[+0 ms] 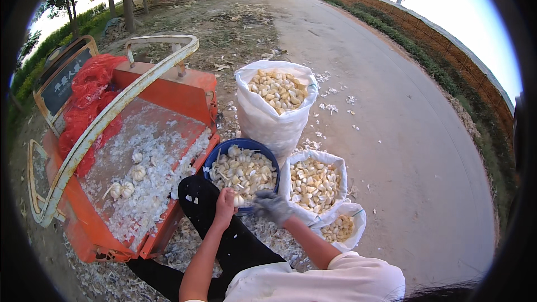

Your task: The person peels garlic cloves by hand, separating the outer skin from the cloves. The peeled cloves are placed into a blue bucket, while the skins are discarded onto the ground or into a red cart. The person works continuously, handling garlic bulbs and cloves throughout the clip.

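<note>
Low over the near rim of a blue tub (208, 157), my bare left hand (225, 206) grips a pale garlic bulb (238, 200). My right hand (272, 207), in a grey glove, is just to the right of the bulb by the tub's edge. It is blurred by motion, and I cannot tell whether its fingers hold anything. Loose garlic cloves (243, 167), with skins and stalks among them, fill much of the tub. Beside my right hand stands an open white woven sack of cloves (315, 184).
A tall sack of cloves (272, 126) stands behind the tub, a small one (356, 228) at right. The orange cart (163, 82) on the left holds garlic bulbs (127, 189), papery skins (138, 214) and red mesh bags (90, 105) under a metal rail (113, 105). A road (398, 134) runs along the right.
</note>
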Demonstrator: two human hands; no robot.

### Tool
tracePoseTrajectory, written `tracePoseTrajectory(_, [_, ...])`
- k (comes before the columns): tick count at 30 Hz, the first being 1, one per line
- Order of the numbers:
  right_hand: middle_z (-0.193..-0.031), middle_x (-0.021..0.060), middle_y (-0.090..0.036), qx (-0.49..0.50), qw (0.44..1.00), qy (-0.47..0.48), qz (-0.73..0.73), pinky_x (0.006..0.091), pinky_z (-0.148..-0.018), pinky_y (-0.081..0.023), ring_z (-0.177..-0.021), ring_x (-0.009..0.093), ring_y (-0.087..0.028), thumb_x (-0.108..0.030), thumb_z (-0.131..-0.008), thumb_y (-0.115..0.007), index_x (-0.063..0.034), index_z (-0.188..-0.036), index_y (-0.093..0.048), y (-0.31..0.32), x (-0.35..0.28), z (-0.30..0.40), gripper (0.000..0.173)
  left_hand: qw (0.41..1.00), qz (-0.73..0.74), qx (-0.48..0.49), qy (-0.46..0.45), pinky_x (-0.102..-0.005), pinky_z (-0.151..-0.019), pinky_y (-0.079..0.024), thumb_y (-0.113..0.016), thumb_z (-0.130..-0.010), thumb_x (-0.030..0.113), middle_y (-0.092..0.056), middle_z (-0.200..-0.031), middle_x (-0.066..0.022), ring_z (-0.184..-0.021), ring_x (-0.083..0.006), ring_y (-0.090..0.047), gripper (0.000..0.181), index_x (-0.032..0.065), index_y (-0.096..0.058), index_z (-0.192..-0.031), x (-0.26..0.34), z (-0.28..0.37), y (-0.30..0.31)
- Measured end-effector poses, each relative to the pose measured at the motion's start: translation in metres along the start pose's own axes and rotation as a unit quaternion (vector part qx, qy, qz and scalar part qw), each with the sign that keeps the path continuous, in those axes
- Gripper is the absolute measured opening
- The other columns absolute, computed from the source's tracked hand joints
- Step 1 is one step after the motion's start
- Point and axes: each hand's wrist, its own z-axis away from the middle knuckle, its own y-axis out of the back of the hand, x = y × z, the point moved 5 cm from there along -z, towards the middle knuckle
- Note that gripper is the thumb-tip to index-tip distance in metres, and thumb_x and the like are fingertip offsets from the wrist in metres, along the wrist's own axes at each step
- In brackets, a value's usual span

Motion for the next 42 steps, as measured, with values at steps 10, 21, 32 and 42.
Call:
tracePoseTrajectory(10, [-0.075, 0.0044, -0.063, 0.377, 0.679, 0.105, 0.621, 0.0287, -0.065, -0.048, -0.069, 0.014, -0.059, -0.006, -0.076, -0.055, -0.0027, -0.089, -0.063, 0.265, -0.137, 0.154, 0.016, 0.968, 0.239, -0.05, 0.059, -0.0255, -0.045, -0.038, -0.037, -0.093, 0.032, -0.05, -0.076, -0.0048, -0.055, -0.0134, -0.049, 0.025, 0.0094, -0.045, -0.1, 0.004, -0.009, -0.002])
tracePoseTrajectory(21, [-0.07, 0.0012, -0.055, 0.075, 0.953, 0.072, 0.284, 0.0231, -0.052, -0.043, -0.055, 0.009, -0.051, -0.025, -0.087, -0.053, -0.0049, -0.097, -0.055, -0.014, -0.044, -0.011, 0.023, 0.969, 0.235, -0.034, 0.065, -0.0276, -0.047, -0.039, -0.039, -0.093, 0.03, -0.052, -0.081, -0.0043, -0.061, -0.0136, -0.05, 0.022, 0.0109, -0.044, -0.103, -0.002, -0.023, 0.007])
tracePoseTrajectory(32, [-0.079, 0.0074, -0.054, 0.013, 0.618, 0.405, 0.674, 0.027, -0.049, -0.043, -0.06, 0.015, -0.054, -0.021, -0.09, -0.043, -0.004, -0.098, -0.051, -0.033, 0.016, -0.049, 0.02, 1.0, 0.004, 0.021, 0.014, -0.0235, -0.046, -0.041, -0.038, -0.093, 0.033, -0.046, -0.075, -0.0005, -0.061, -0.0078, -0.046, 0.022, 0.0115, -0.042, -0.096, 0.003, -0.012, 0.007])
tracePoseTrajectory(42, [-0.083, 0.0101, -0.056, 0.006, 0.916, 0.068, 0.395, 0.028, -0.065, -0.045, -0.076, 0.02, -0.056, -0.026, -0.089, -0.048, -0.0006, -0.099, -0.052, -0.045, 0.013, -0.041, 0.028, 0.997, 0.003, 0.078, 0.01, -0.0257, -0.049, -0.04, -0.039, -0.093, 0.029, -0.047, -0.075, -0.0039, -0.061, -0.0086, -0.047, 0.02, 0.0098, -0.041, -0.096, -0.012, -0.019, 0.01])
